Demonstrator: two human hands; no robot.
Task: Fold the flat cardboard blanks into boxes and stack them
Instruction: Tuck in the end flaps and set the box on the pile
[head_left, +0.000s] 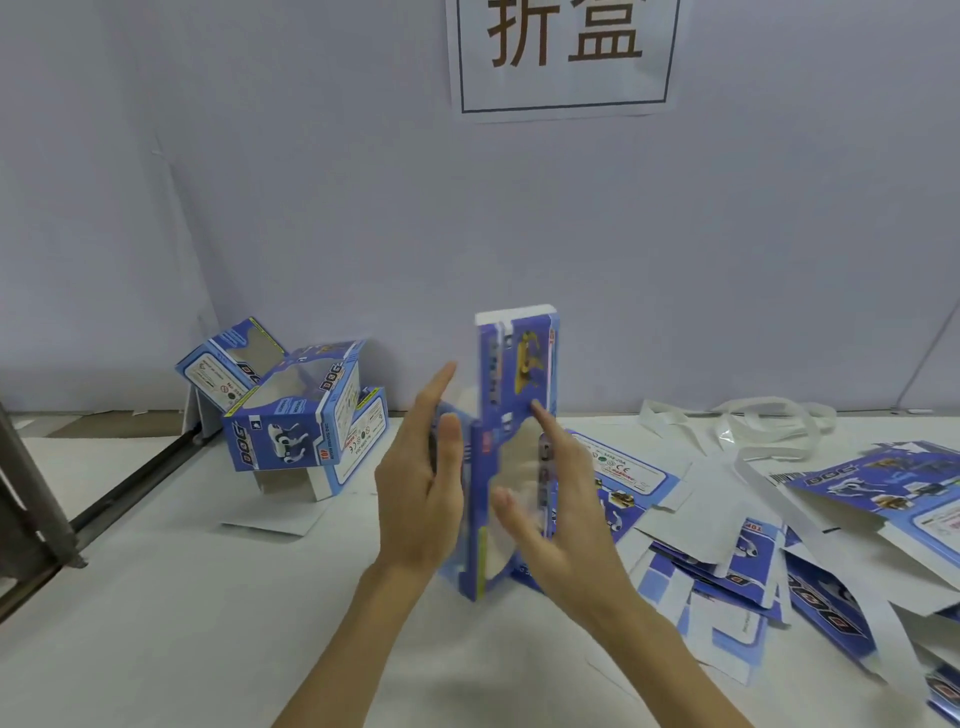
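Both flat hands, the left hand (421, 483) and right hand (561, 509), press the blue box (511, 395) between them, fingers straight. Best push evenly so the sides pop square.

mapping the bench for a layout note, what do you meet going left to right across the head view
Grey metal frame → pile of folded blue boxes → left hand → right hand → heap of flat blue cardboard blanks
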